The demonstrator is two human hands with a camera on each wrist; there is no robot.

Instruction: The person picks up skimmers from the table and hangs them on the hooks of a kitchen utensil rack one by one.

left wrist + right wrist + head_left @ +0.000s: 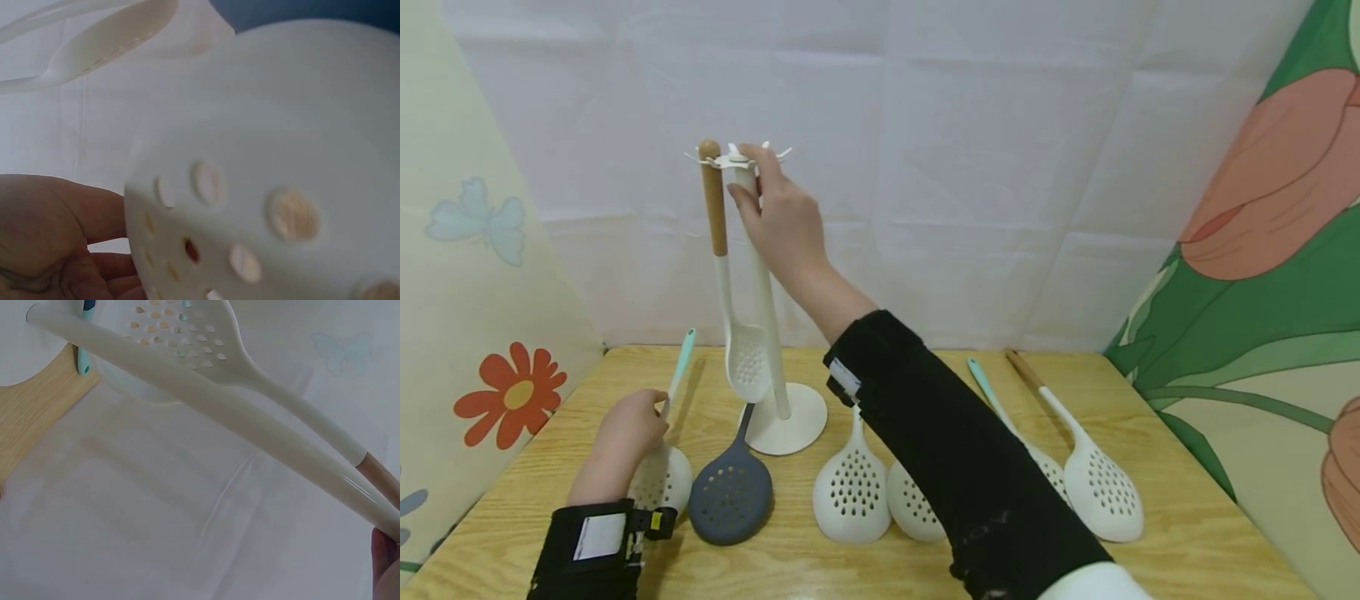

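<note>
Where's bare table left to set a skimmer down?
Bare wood shows along the front edge of the table, and at the far right beyond the wooden-handled skimmer. It is crowded mid-table: the grey skimmer, white skimmer and stand base sit close together.

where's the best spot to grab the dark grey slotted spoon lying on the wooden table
Probably by its thin dark handle, coming from above. The dark grey slotted spoon lies flat with its wide perforated bowl toward the near edge of the wooden table and the handle running back toward the white stand's round base. A pinch just behind the bowl looks easiest, since white slotted spoons crowd both sides.
</note>
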